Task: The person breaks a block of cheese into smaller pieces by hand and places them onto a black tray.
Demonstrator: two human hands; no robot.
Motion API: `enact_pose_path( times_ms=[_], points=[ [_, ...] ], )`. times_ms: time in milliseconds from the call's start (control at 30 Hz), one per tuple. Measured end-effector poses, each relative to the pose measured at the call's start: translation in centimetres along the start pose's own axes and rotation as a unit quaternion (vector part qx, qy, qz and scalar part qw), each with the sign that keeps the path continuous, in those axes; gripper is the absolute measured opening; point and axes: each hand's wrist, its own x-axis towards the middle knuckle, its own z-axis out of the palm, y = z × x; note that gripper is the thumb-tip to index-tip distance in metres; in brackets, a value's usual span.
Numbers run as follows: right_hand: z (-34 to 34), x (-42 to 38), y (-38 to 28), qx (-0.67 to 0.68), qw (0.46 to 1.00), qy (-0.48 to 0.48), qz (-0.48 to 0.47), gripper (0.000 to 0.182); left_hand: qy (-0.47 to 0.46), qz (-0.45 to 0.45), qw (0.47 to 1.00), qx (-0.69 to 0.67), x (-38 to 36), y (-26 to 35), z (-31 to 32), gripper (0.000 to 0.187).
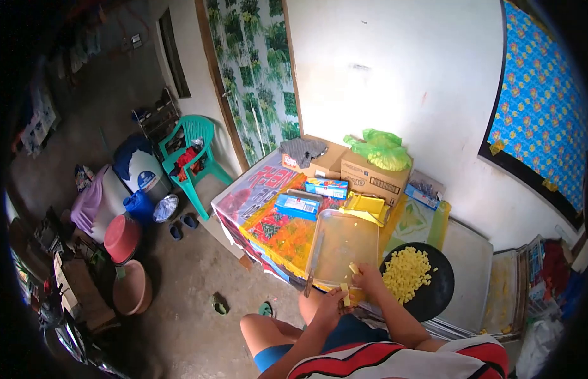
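Note:
My left hand (335, 302) is closed round a pale yellow strip (345, 294) over my lap, near the table's front edge. Just right of it, my right hand (368, 278) pinches a smaller yellow piece (354, 268) over the near right corner of a shallow rectangular tray (347, 240). A knife (309, 283) with a brown handle lies along the tray's left side. To the right stands a round black pan (440, 284) holding a heap of yellow cubes (406, 273).
Blue boxes (297, 205), a yellow package (368, 208) and cardboard boxes (373, 180) with a green plastic bag (379, 150) stand behind the tray. A green chair (198, 161), basins (131, 287) and slippers (220, 304) are on the floor to the left.

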Motion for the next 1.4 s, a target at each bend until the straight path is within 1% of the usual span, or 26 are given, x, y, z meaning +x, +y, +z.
enact_pose_path(
  times_ms=[33,100,133,167,267,300,333,367,433,467,533,567,667,767,867,900,1000,1133,1233,1400],
  points=[
    [-0.5,0.1,-0.3,0.032,0.999,-0.021,0.031,0.037,-0.008,0.000,1.000,0.003,-0.4,0.4,0.4,0.020],
    [-0.1,0.8,0.9,0.007,0.999,0.045,-0.029,0.040,-0.022,0.001,1.000,0.011,-1.1,1.8,1.1,0.023],
    [0.5,0.9,1.5,-0.003,0.995,0.079,-0.057,0.041,-0.016,0.017,0.999,0.045,-1.3,2.2,0.9,0.024],
    [-1.1,0.3,-1.0,0.020,0.998,0.049,-0.046,0.048,-0.014,0.032,0.996,0.078,-1.3,2.5,0.9,0.025],
    [-2.7,-0.7,-4.6,0.102,0.985,0.079,-0.113,0.044,-0.007,0.056,0.989,0.133,-0.8,2.5,0.7,0.027],
    [-3.4,-1.2,-5.8,0.188,0.979,0.024,-0.077,0.042,-0.014,0.070,0.986,0.150,-0.7,2.7,0.6,0.028],
    [-4.2,-1.6,-7.2,0.272,0.961,-0.029,-0.041,0.040,-0.022,0.086,0.982,0.167,-0.6,3.1,0.8,0.029],
    [-5.0,-2.1,-8.3,0.355,0.932,-0.078,-0.007,0.038,-0.020,0.099,0.979,0.176,-0.8,3.5,1.4,0.030],
    [-6.8,-3.4,-10.3,0.379,0.916,-0.126,-0.019,0.034,-0.017,0.129,0.972,0.195,-1.4,4.7,2.9,0.034],
    [-7.3,-3.6,-10.9,0.392,0.907,-0.149,-0.027,0.033,-0.036,0.158,0.964,0.210,-1.0,4.8,2.9,0.035],
    [-7.6,-3.3,-10.4,0.403,0.906,-0.127,-0.018,0.031,-0.075,0.212,0.944,0.241,0.1,4.9,3.0,0.039],
    [-7.6,-3.3,-10.2,0.410,0.905,-0.114,-0.011,0.031,-0.088,0.236,0.925,0.284,0.6,5.2,2.8,0.038],
    [-8.4,-2.9,-9.9,0.432,0.898,-0.075,-0.041,0.027,-0.109,0.211,0.935,0.262,-1.1,8.1,5.6,0.037],
    [-9.8,-3.2,-10.9,0.503,0.861,0.003,-0.075,0.026,-0.127,0.194,0.953,0.197,-1.7,9.7,6.6,0.033],
    [-10.8,-3.4,-11.3,0.518,0.850,0.070,-0.068,0.028,-0.103,0.195,0.949,0.227,-1.6,10.1,6.7,0.025],
    [-11.2,-3.6,-11.6,0.513,0.852,0.075,-0.069,0.028,-0.090,0.208,0.947,0.229,-1.5,10.0,6.5,0.016],
    [-11.3,-3.9,-11.9,0.514,0.851,0.074,-0.081,0.028,-0.091,0.227,0.939,0.242,-1.4,9.7,6.1,0.016],
    [-11.0,-4.3,-11.9,0.523,0.845,0.080,-0.080,0.026,-0.094,0.229,0.953,0.178,-2.0,9.7,7.0,0.018],
    [-10.9,-4.5,-11.9,0.522,0.846,0.077,-0.080,0.026,-0.099,0.226,0.951,0.188,-1.9,9.5,6.9,0.019],
    [-11.0,-4.6,-12.1,0.519,0.849,0.078,-0.070,0.027,-0.090,0.248,0.943,0.204,-1.6,9.2,6.8,0.018]
  ],
)
